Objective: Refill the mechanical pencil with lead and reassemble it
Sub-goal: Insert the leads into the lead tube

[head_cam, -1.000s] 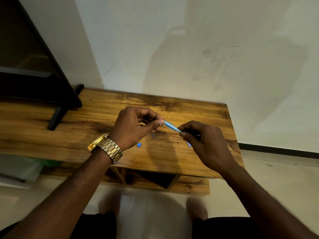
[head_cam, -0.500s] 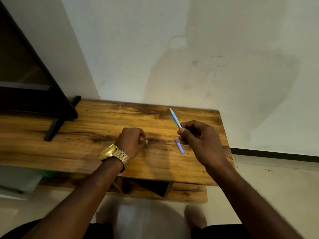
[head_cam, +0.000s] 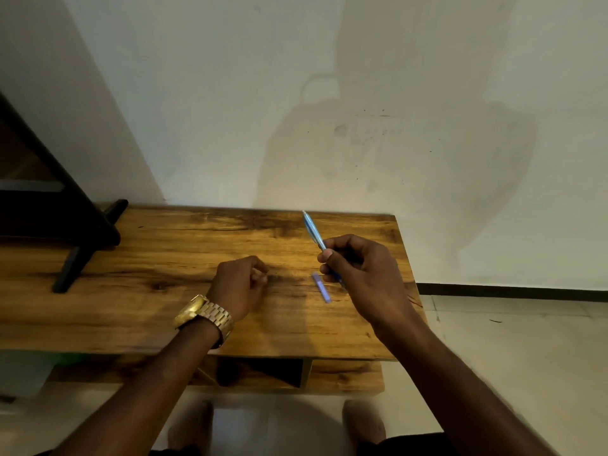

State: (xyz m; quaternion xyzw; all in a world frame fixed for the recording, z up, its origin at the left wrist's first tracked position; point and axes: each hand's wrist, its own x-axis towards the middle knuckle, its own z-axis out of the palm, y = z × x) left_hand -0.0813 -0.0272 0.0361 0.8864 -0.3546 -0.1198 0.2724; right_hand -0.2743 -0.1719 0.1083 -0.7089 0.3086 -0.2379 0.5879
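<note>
My right hand [head_cam: 357,269] grips a light blue mechanical pencil [head_cam: 312,232] near its middle, the tip slanting up and to the left above the wooden table [head_cam: 164,258]. A small purple lead case [head_cam: 321,287] lies on the table just left of that hand. My left hand [head_cam: 239,284], with a gold watch on its wrist, rests on the table left of the case with its fingers curled down at the wood. Whether it pinches anything is hidden.
A black stand with angled legs [head_cam: 75,258] occupies the table's left end. The white wall runs right behind the table. A lower shelf [head_cam: 345,376] sits under the top, and tiled floor lies to the right.
My hands have come apart. The left one dropped from the pencil's tip to the table. The right one swung the pencil upright and away.
</note>
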